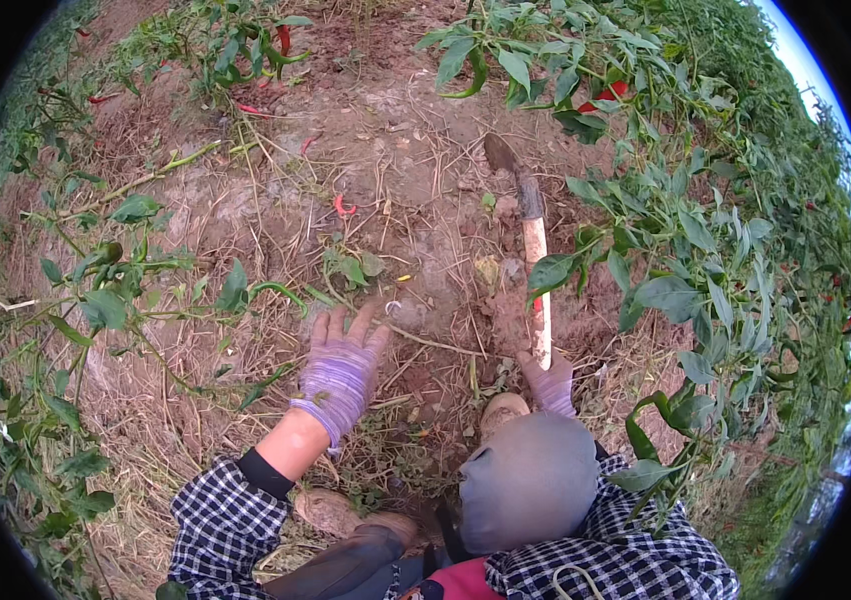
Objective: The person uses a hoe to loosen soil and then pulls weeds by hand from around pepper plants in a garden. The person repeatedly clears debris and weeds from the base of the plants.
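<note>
My left hand (343, 367), in a purple and white striped glove with soil-stained fingers, is spread palm down just above or on the ground. Its fingertips are close to a thin cut stem (433, 343) and a small leafy weed (350, 266). My right hand (553, 382), in a matching glove and partly hidden behind my knee, grips the end of a short-handled digging tool (536, 251). That tool has a pale wooden handle, a dark metal socket and a rusty blade (500, 152) pointing away from me, against the soil.
Chili pepper plants (665, 262) lean in from the right, overlapping the tool's handle. More pepper plants (106, 300) stand at the left. Fallen red chilies (343, 205) and dry straw lie on the soil. My grey-covered knee (530, 480) and muddy shoe (328, 511) are close below my hands.
</note>
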`<move>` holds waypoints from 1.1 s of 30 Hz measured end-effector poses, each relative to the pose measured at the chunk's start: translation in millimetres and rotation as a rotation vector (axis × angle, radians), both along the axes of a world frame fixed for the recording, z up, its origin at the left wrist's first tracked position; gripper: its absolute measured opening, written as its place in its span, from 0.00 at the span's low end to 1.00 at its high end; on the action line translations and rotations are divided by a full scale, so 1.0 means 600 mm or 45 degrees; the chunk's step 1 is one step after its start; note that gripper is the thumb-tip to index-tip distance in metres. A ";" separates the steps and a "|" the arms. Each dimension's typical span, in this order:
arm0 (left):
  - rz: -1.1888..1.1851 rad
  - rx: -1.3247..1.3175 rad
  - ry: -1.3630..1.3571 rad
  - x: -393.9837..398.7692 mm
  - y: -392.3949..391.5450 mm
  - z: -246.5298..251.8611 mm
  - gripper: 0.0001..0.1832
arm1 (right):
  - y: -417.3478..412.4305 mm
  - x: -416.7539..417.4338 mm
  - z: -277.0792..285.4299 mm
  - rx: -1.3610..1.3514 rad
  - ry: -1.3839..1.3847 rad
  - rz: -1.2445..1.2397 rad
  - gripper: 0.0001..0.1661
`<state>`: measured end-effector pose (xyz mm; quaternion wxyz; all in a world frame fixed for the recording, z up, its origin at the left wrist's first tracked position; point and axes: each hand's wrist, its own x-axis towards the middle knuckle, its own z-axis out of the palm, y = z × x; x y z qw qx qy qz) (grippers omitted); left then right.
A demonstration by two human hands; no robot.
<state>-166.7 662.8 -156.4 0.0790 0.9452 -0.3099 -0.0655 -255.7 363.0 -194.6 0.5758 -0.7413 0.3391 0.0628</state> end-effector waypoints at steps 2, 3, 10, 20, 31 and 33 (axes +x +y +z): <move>-0.074 -0.042 0.105 -0.010 -0.025 -0.075 0.32 | -0.014 -0.012 -0.037 -0.063 -0.099 -0.039 0.14; -0.124 -0.075 0.081 -0.015 -0.039 -0.114 0.33 | -0.028 -0.019 -0.044 -0.091 -0.038 -0.052 0.13; -0.286 -0.132 0.070 -0.040 -0.108 -0.230 0.33 | -0.025 -0.035 -0.016 0.115 0.069 -0.102 0.15; -0.400 -0.108 0.797 -0.134 -0.103 -0.142 0.14 | -0.113 -0.030 -0.092 -0.043 0.091 0.083 0.14; 0.063 0.259 1.171 -0.188 0.244 0.002 0.10 | -0.149 0.026 -0.191 -0.287 0.122 0.016 0.09; 0.504 0.603 1.266 -0.243 0.404 -0.007 0.09 | -0.158 0.020 -0.204 -0.290 0.187 -0.049 0.11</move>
